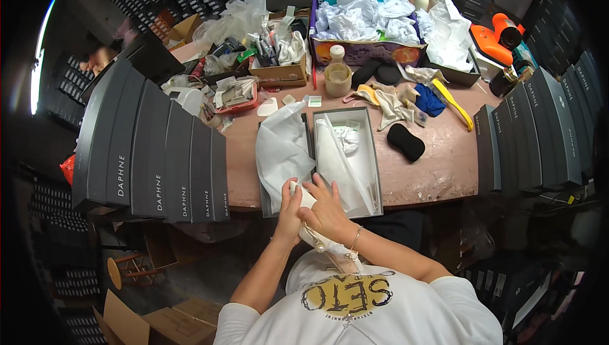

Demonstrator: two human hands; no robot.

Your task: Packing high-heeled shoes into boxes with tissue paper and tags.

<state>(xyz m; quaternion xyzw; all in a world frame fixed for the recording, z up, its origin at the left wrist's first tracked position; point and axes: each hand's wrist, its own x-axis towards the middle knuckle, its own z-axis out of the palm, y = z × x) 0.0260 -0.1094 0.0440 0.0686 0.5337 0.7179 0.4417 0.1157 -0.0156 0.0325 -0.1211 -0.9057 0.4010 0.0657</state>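
Observation:
Close to my body, at the table's front edge, I hold a cream-white shoe [311, 236] with pearl-like beads on it. My left hand [289, 216] is wrapped round its left side, the thumb up near the far end. My right hand [329, 209] rests over the shoe from the right, its fingers bent against it and hiding part of it. Just beyond lies an open shoebox [374, 154] with white tissue paper [339, 167] and a small white wad inside. To its left, the box lid [267, 210] carries another crumpled tissue sheet [282, 139].
Dark shoeboxes stand in rows at the left [149, 154] and right [533, 129]. A black sponge [406, 142], a yellow-handled brush [453, 105], rags [393, 107] and a bottle [338, 75] of yellowish liquid lie beyond. A purple carton [365, 52] holds crumpled paper.

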